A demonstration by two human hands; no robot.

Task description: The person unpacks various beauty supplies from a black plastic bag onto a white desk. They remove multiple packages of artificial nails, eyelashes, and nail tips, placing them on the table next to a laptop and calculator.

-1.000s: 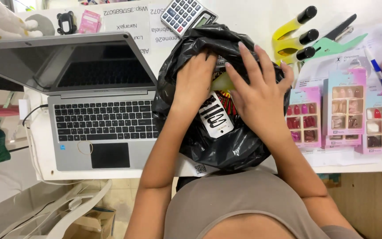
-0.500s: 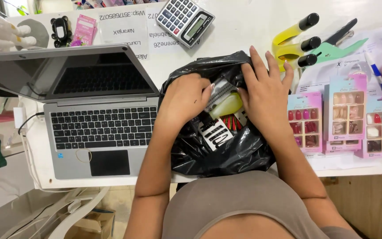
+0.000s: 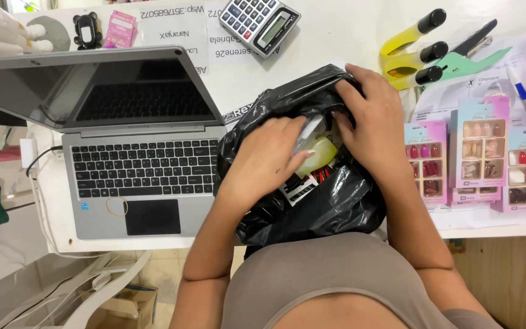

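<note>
White tabletop (image 3: 336, 36) fills the upper part of the head view, its near edge running across the frame above pale floor and a wooden panel at lower right. An open grey laptop (image 3: 135, 176) sits at the left, a calculator (image 3: 260, 23) and paper slips at the far edge, yellow clips (image 3: 406, 55) and boxed sets of press-on nails (image 3: 482, 152) at the right.

At the table's near edge, directly in front of the person, lies a crumpled black plastic bag (image 3: 342, 201), its mouth facing up toward the camera; its long axis runs roughly from the near edge toward the far side of the table, tilted slightly right. Both hands are in the opening. The left hand (image 3: 266, 161) has its fingers curled around a pale yellow-green item (image 3: 321, 152) inside the bag. The right hand (image 3: 375, 128) lies flat over the far lip, fingers bent onto the plastic and pressing it. A black-and-white label and red items show beneath the hands.
</note>
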